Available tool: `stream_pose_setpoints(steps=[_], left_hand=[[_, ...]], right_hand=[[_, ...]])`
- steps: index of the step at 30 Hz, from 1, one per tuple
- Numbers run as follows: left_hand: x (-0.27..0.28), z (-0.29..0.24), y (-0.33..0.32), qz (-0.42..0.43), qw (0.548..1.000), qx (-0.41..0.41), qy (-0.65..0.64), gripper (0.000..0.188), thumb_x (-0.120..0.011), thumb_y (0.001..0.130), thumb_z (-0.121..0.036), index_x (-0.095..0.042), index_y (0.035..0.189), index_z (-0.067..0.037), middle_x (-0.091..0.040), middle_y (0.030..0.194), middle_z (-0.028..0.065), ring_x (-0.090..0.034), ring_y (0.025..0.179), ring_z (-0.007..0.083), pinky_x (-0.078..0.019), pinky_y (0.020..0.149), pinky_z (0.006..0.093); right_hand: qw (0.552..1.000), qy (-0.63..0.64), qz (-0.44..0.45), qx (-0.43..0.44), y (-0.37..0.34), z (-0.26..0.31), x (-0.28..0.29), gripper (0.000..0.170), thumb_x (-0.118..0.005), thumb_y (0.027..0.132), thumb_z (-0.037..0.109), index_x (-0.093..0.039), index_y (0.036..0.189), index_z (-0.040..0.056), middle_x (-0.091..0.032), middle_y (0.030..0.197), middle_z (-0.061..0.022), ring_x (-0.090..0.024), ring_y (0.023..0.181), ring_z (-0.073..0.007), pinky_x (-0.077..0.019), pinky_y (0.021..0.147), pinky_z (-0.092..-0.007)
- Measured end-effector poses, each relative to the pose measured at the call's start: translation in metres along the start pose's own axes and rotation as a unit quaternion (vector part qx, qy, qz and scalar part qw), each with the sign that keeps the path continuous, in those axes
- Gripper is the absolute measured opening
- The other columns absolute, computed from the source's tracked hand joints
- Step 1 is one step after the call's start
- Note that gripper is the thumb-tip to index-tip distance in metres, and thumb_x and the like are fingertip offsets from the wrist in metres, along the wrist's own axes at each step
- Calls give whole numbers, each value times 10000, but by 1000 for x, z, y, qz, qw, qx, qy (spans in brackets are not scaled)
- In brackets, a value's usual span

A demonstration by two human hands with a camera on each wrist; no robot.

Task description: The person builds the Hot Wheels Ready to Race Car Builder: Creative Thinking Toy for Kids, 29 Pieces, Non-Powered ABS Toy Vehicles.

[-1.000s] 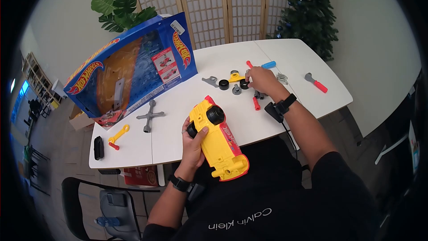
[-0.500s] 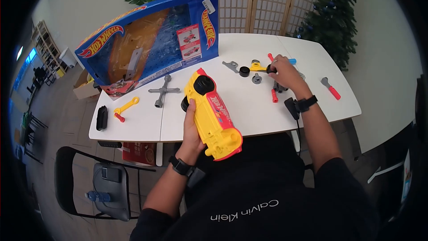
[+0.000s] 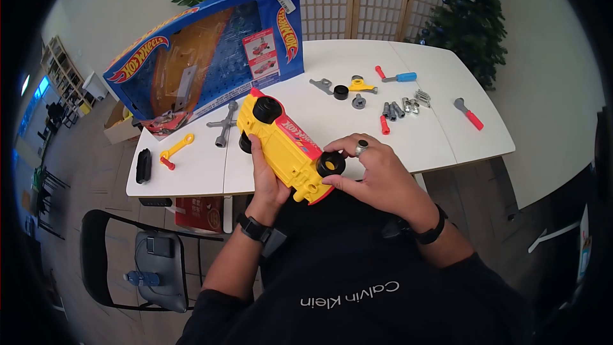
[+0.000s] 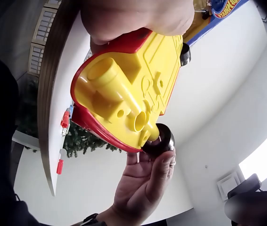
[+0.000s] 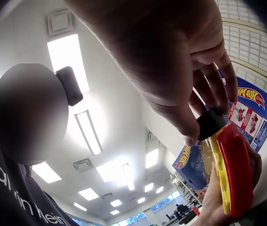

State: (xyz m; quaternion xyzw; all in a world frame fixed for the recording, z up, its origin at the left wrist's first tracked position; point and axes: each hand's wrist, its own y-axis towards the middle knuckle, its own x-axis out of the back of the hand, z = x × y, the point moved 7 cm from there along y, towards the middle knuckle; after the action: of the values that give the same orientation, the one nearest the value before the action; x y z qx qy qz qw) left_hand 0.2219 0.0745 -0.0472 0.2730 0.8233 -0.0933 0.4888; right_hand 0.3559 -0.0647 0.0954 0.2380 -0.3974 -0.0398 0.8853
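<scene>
My left hand [image 3: 268, 182] grips a toy car [image 3: 278, 150] upside down above the table's front edge. Its yellow underside faces up, with red body along the sides. Two black wheels sit on the car's far end, one nearer wheel [image 3: 267, 109] and one partly hidden behind the chassis. Between thumb and fingers, my right hand [image 3: 386, 176] pinches a loose-looking black wheel [image 3: 338, 157] against the near end. In the left wrist view, that wheel [image 4: 165, 140] is right at the end of the yellow axle tube [image 4: 140, 120].
A blue toy box [image 3: 227, 51] stands at the back left, beside a grey cross wrench [image 3: 223, 125]. A yellow wrench [image 3: 177, 147] and a black part [image 3: 143, 166] lie left. Another wheel [image 3: 341, 92], grey bolts [image 3: 392, 111], a blue-handled tool [image 3: 402, 77] and a red-handled tool [image 3: 471, 118] lie right.
My right hand has picked up a black wheel from among the parts on the table and brought it to the near end of the car. My left hand still holds the car.
</scene>
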Motion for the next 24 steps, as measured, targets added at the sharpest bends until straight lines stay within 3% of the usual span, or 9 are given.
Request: stream_pose_setpoints(steps=[6,8,10,12,14,16,20,22,24], left_hand=[[0,1,1,-20,999,-27,18,694,-429,1046,-686,-507,1439,-120,-666,1288,84,-693,1129,234,-588,970,417],[-3,-3,0,-13,999,-38,37,670,-423,1058,-668,-512,1431,-118,-669,1266,79,-698,1099,227,-591,945,403],[-9,-4,-2,-12,998,-46,39,662,-417,1062,-659,-512,1429,-116,-669,1257,74,-699,1080,225,-592,925,393],[-8,-5,-3,-22,997,-57,43,669,-433,1046,-668,-523,1400,-107,-677,1202,86,-699,1070,224,-592,928,396],[6,-2,-2,-31,998,-41,27,668,-444,1033,-665,-539,1389,-107,-682,1209,85,-701,1072,231,-593,923,400],[8,0,0,-34,999,-23,12,668,-455,1020,-663,-555,1377,-108,-688,1216,85,-702,1074,237,-594,917,404],[7,2,2,-35,999,-4,-9,670,-466,1001,-658,-572,1358,-101,-705,1185,95,-717,1045,246,-601,916,415],[9,3,3,-33,999,0,-9,673,-466,1000,-658,-571,1360,-99,-708,1182,96,-722,1037,248,-602,917,416],[3,3,3,-10,1000,9,-22,639,-439,1024,-622,-559,1365,-95,-699,1199,98,-719,1040,244,-601,917,417]], right_hand=[[998,-63,7,-3,-7,-4,-13,426,-872,835,281,-691,1137,41,-711,1074,-124,-672,1052,-318,-530,922,-400],[997,-57,49,-29,-9,-5,-18,448,-873,839,297,-668,1149,47,-686,1099,-121,-667,1044,-327,-528,918,-396],[994,-88,62,10,-3,-8,-6,465,-862,859,316,-644,1170,47,-669,1121,-116,-670,1025,-309,-532,890,-388],[993,53,76,-79,9,-40,11,447,-828,899,337,-636,1180,47,-669,1102,-125,-671,1014,-281,-535,851,-382],[983,-41,43,-175,28,-88,31,449,-789,913,425,-659,1156,71,-669,1075,-133,-684,1019,-328,-545,862,-422],[960,-210,26,-185,40,-124,49,427,-775,925,378,-683,1223,87,-677,1098,-140,-682,1041,-339,-549,902,-440],[954,-265,25,-140,69,-192,33,421,-793,905,299,-700,1276,123,-676,1125,-154,-679,1078,-348,-552,936,-444],[957,-244,98,-119,82,-220,9,455,-819,869,228,-703,1300,143,-689,1143,-167,-683,1097,-345,-550,956,-444],[954,-231,135,-135,89,-238,-1,379,-823,852,165,-717,1212,118,-721,1108,-167,-703,1071,-337,-560,923,-428]])
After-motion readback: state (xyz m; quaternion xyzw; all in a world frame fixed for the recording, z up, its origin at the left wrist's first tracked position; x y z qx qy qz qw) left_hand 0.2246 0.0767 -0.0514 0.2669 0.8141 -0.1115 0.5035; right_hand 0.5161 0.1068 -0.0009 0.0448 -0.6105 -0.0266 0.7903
